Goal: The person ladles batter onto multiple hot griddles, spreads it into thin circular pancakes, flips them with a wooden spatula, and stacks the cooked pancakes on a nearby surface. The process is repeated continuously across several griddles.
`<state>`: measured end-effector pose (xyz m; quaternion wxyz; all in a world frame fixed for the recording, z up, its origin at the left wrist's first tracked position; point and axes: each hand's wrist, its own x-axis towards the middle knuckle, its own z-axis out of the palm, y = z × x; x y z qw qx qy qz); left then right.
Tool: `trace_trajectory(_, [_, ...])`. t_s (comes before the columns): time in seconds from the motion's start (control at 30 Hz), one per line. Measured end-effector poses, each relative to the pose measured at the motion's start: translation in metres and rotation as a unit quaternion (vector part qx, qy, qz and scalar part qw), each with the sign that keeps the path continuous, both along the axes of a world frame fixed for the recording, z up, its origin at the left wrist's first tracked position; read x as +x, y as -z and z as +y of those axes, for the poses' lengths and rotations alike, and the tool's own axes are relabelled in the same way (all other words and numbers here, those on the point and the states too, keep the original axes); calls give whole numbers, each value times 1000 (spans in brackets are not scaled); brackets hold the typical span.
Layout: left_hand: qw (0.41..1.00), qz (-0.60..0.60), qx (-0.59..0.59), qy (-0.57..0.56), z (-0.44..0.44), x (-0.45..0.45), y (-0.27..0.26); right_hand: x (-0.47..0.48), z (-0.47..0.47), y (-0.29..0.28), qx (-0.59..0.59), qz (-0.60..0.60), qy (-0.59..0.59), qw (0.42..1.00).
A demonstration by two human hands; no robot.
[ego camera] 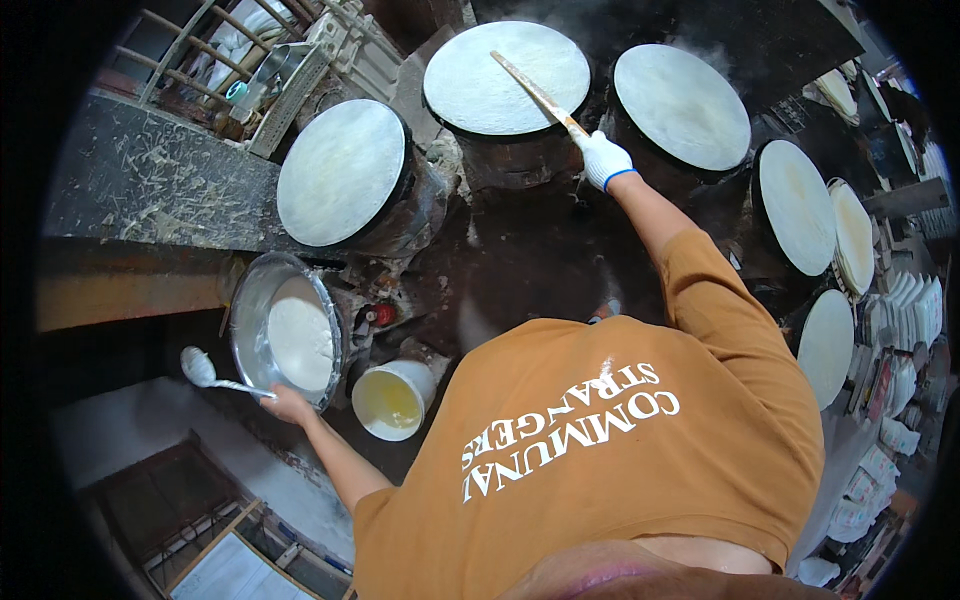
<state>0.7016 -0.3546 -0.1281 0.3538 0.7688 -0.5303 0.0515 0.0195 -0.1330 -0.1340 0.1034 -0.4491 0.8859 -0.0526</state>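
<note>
A long, narrow wooden spreading stick is gripped in my right hand, which wears a white knitted glove with a blue cuff. The stick's far end lies over a pale layer of batter on the round griddle in front of me. My bare left hand holds a metal ladle by its handle, and white batter coats the bowl of the ladle. Just beyond that hand stands a large metal basin holding thick white batter.
Several more round griddles curve around me, among them a left one and a right one. A white bucket with yellowish liquid stands beside the basin. Dried scraps litter a dark counter. Stacked white packets lie far right.
</note>
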Motion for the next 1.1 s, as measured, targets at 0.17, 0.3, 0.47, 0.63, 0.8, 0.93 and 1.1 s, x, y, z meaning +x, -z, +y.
trace_trajectory(0.17, [929,312,-199,-14,33,-81,-112,-8,-5,41,-41,-30,-45,998])
trace_trajectory(0.3, [818,485,-297,91,13,-91,-131,10,18,29,-138,-95,-108,980])
trace_trajectory(0.47, [649,685,-31,329,46,-185,-93,38,31,45,-187,-125,58,973])
trace_trajectory(0.63, [455,675,395,426,113,-325,-12,60,99,30,-341,-152,-92,923])
trace_trajectory(0.8, [417,540,543,491,231,-447,-26,85,190,-55,-388,-453,72,799])
trace_trajectory(0.93, [449,417,579,538,301,-517,-26,66,259,-67,-309,-568,71,759])
trace_trajectory(1.1, [433,375,606,552,370,-581,-33,26,325,-61,-295,-560,86,769])
